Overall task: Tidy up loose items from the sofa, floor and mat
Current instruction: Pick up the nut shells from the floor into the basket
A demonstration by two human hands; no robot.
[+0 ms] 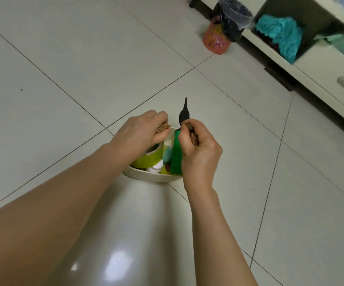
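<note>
Both hands are above the white bowl (146, 176) on the floor: the right hand (198, 149) grips a dark pointed piece (184, 114) upright, the left hand (140, 133) pinches brown bits (163, 127) above its far rim.

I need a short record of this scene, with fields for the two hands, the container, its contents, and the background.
left hand: left hand over the bowl, fingers curled round a brown dried sprig
right hand: right hand grips a dark pointed object and a brown textured piece
container: cream oval ribbed bowl on the pale tiled floor
contents: lime-green tape roll, upright green tube, white round cap
background: orange bin with black liner, white cabinet holding teal cloth
</note>
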